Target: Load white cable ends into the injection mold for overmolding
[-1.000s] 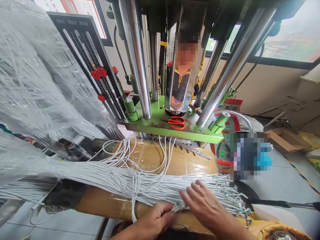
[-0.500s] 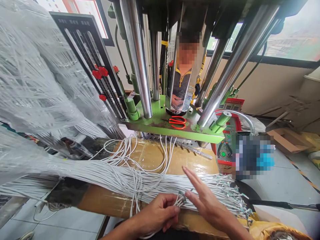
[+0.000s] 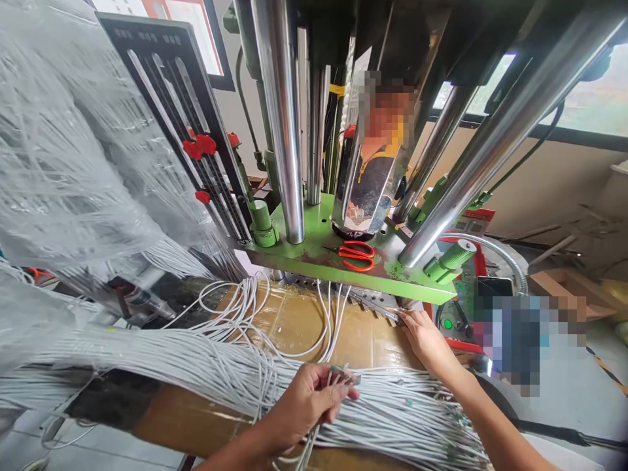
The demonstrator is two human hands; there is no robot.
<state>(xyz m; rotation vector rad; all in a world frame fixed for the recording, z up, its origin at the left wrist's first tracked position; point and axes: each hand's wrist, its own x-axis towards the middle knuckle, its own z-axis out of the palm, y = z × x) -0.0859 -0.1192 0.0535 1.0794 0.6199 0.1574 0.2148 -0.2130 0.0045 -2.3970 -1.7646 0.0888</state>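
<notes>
My left hand [image 3: 314,396] is closed around several grey cables near their ends [image 3: 338,378], where small greenish connector tips stick out past the fingers. My right hand [image 3: 420,337] reaches to the front of the press, its fingers closed on the outer end of a slim metal bar [image 3: 375,304] that juts from under the green plate [image 3: 294,258]. The fingertips partly hide that end. A few cables [image 3: 333,320] run out from beneath the plate over the brown cardboard [image 3: 383,347]. A thick bundle of grey cables [image 3: 196,356] lies across the front.
Red-handled scissors [image 3: 357,255] rest on the green plate, between steel columns [image 3: 282,131]. A looped coil of cable [image 3: 235,307] lies left on the cardboard. Plastic-wrapped cable bundles [image 3: 59,150] hang at left. At right stand a red control box with a green button [image 3: 447,324] and a cardboard box [image 3: 559,291].
My right hand has moved from beside the left hand, up and right, onto the end of the metal bar. The left hand keeps its cables. The view has shifted slightly.
</notes>
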